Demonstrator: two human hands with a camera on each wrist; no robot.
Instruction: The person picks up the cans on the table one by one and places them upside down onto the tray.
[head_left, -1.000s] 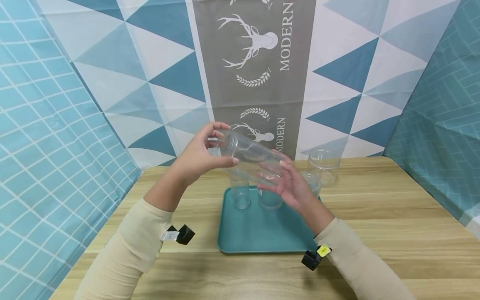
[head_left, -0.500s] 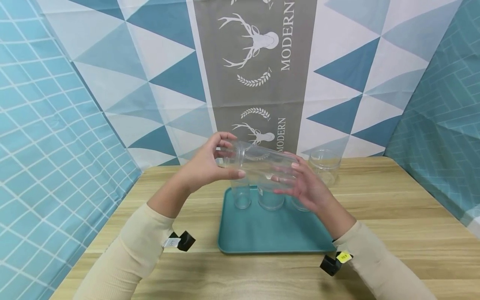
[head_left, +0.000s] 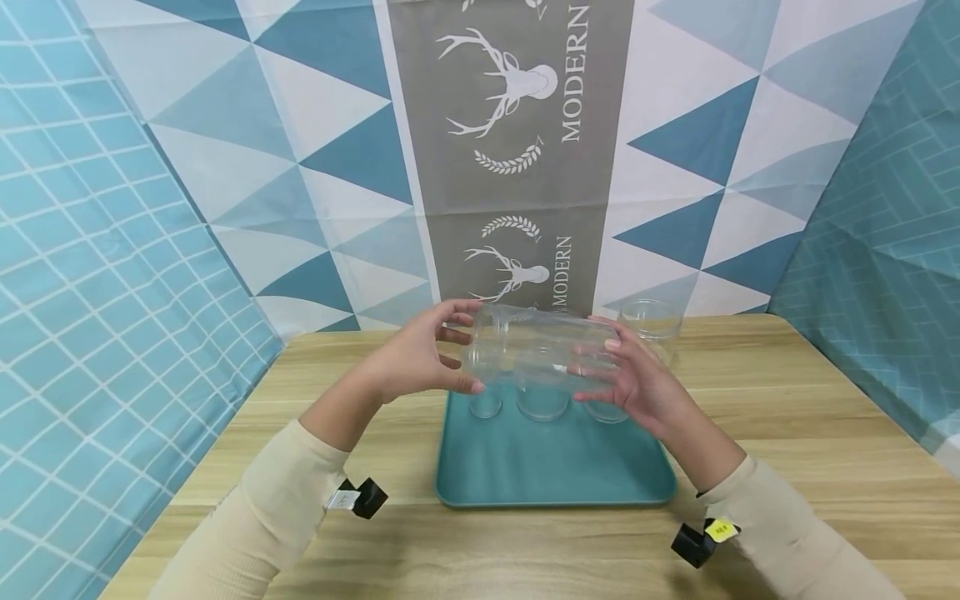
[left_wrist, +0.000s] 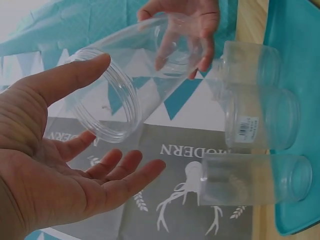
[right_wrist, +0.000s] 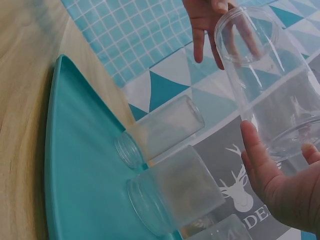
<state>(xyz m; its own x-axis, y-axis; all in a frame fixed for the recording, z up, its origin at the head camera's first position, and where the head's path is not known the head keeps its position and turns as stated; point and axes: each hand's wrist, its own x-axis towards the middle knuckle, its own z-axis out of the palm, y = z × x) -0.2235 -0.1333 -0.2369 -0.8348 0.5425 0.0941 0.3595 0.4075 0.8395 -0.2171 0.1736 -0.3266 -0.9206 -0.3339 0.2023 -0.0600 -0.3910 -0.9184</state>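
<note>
A large clear jar (head_left: 536, 337) lies nearly level in the air, held between both hands above the tray's back part. My left hand (head_left: 420, 354) holds its ridged left end, thumb in front and fingers behind. In the left wrist view, the thumb crosses that ridged ring (left_wrist: 131, 102) while the other fingers stay spread below it. My right hand (head_left: 648, 383) grips the opposite end with fingers and thumb round the wall; that hand shows also at the lower right of the right wrist view. Seen through the clear wall, some fingers look blurred.
A teal tray (head_left: 555, 471) lies on the wooden table. Along its back stand a narrow clear jar (head_left: 486, 406), a wider one with a barcode label (left_wrist: 246, 129) and another clear jar (head_left: 606, 411). More clear containers (head_left: 651, 321) stand behind, to the right. Patterned cloth hangs around the table.
The held jar has come down and shifted right, turning from a slant to nearly level. My right hand has moved right and down; my left hand has lowered with it.
</note>
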